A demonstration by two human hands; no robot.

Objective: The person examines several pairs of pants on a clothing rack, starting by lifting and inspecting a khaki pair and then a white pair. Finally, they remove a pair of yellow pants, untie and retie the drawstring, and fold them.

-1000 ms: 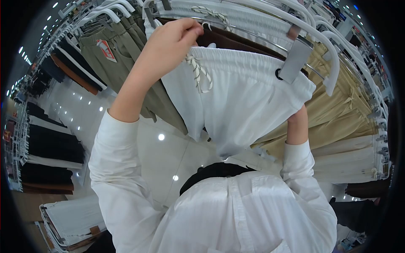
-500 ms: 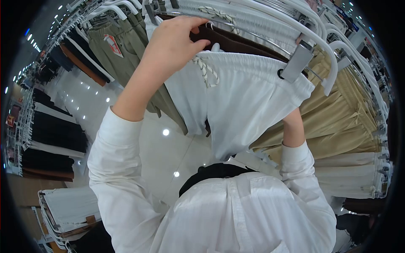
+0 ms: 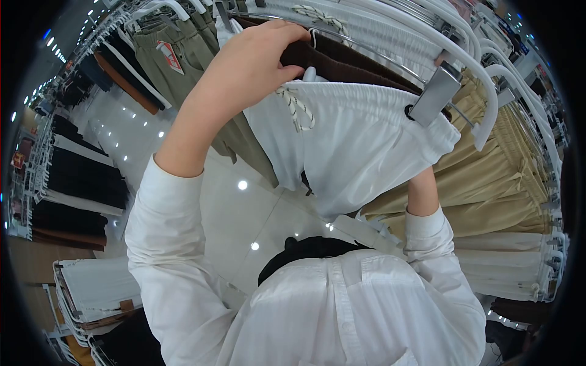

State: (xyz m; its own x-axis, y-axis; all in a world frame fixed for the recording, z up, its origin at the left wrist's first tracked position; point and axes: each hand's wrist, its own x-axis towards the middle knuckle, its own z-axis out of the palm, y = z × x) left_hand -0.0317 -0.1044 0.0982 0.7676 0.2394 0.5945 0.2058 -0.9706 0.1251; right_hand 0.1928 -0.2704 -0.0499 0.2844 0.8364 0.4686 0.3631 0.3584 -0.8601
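White trousers (image 3: 360, 134) with an elastic waistband and a speckled drawstring hang in front of me, held by a metal clip (image 3: 436, 94) on a white hanger (image 3: 487, 116). Right behind their waistband are dark brown trousers (image 3: 354, 67). My left hand (image 3: 259, 64) reaches over the top, fingers and thumb curled around the brown waistband near the drawstring. Behind the white trousers' right side goes my right hand; only its wrist (image 3: 422, 189) shows, and its fingers are hidden.
Olive trousers (image 3: 183, 67) with a red-and-white tag hang to the left, tan trousers (image 3: 488, 177) to the right. Other racks of dark garments (image 3: 79, 183) stand farther left. Folded-over white garments (image 3: 101, 287) hang at lower left. Shiny tiled floor (image 3: 238, 207) lies below.
The white trousers and hanger have shifted slightly right and down in view, and the trousers' lower part has lifted a little. My left hand stays at the brown waistband.
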